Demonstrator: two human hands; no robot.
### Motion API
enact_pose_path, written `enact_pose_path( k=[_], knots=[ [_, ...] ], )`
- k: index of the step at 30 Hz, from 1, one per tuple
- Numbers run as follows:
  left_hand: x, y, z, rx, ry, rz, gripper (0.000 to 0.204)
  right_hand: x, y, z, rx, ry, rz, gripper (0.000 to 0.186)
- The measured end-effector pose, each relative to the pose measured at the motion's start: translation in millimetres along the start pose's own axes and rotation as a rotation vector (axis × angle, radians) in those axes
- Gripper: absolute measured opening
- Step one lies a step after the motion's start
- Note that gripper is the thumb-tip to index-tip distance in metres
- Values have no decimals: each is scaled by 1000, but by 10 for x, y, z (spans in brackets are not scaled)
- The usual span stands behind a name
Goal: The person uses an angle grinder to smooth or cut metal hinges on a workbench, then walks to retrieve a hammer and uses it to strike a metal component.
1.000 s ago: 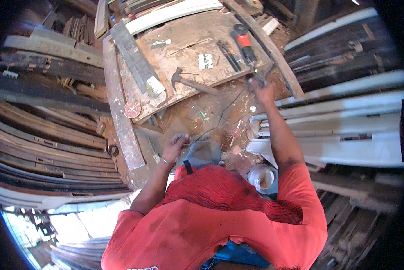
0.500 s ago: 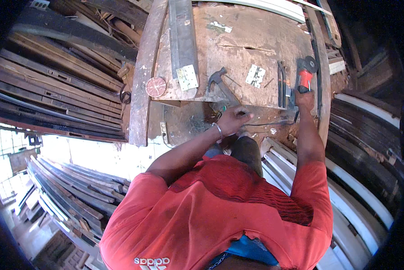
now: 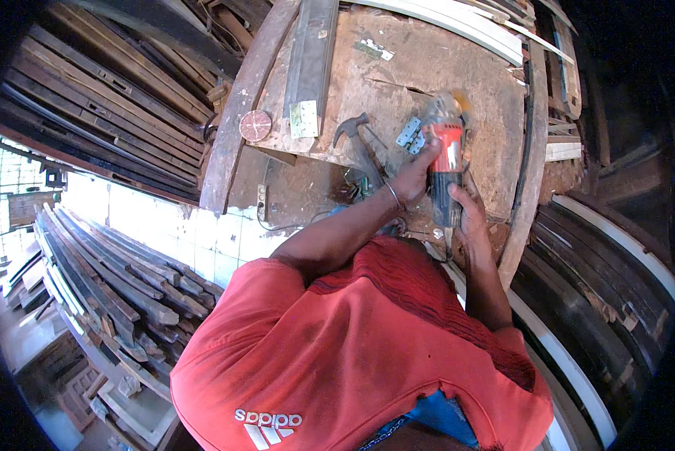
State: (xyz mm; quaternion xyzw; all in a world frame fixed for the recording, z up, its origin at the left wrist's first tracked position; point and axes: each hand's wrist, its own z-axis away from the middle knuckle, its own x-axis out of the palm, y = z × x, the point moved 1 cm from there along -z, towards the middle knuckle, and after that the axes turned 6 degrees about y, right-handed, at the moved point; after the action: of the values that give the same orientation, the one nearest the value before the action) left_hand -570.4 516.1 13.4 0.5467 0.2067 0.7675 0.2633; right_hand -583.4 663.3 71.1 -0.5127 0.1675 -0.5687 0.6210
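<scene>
An angle grinder [image 3: 447, 154] with a red body and black rear handle is held over the near part of the wooden bench. My left hand [image 3: 415, 177] is closed along the left side of its body. My right hand [image 3: 471, 208] wraps round the rear handle from the right. The grinder's head and disc are blurred. Just left of the tool lies a metal hinge [image 3: 410, 135], partly covered by my left hand and the grinder. A claw hammer [image 3: 360, 143] rests farther left on the bench, its handle reaching toward my left wrist.
A second hinge [image 3: 304, 119] lies on a dark plank [image 3: 309, 68], beside a round reddish disc [image 3: 255, 125]. White strips [image 3: 458, 26] line the bench's far edge. Stacked timber [image 3: 112, 105] stands at left, with more boards [image 3: 600, 278] at right. A power strip [image 3: 262, 201] hangs below the bench.
The grinder has been lifted from the bench's right side and brought left, in front of me. My left hand has moved up and right onto it; the right hand still holds it.
</scene>
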Motion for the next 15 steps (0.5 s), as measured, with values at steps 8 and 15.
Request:
enact_pose_path(
  k=[8,15],
  knots=[
    [71,407,392,162,-25,259,75,162,30,-102,-124,-241,158,84],
    [123,483,622,284,178,214,69,315,-7,-161,-266,-386,412,84]
  ],
)
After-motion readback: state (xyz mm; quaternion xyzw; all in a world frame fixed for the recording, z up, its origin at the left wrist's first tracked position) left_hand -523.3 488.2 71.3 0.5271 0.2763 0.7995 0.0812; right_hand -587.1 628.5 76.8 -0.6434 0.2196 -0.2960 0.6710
